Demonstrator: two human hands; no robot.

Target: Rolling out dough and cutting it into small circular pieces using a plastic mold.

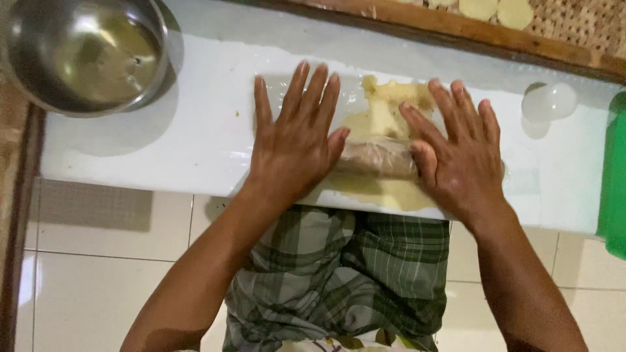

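Note:
A white board (163, 137) lies across in front of me. On it a thin sheet of pale yellow dough (385, 107) is spread under clear plastic. A plastic-wrapped rolling pin (377, 160) lies across the dough. My left hand (293, 140) presses flat on the pin's left end, fingers spread and pointing away. My right hand (456, 153) presses flat on its right end in the same way. Most of the pin is hidden beneath the two palms.
A steel bowl (85, 52) holding clear liquid sits at the board's far left. A small clear round cup (549, 102) stands at the right, a green container (614, 189) at the right edge. A woven tray (574, 26) with round dough discs (499, 10) lies beyond. Tiled floor below.

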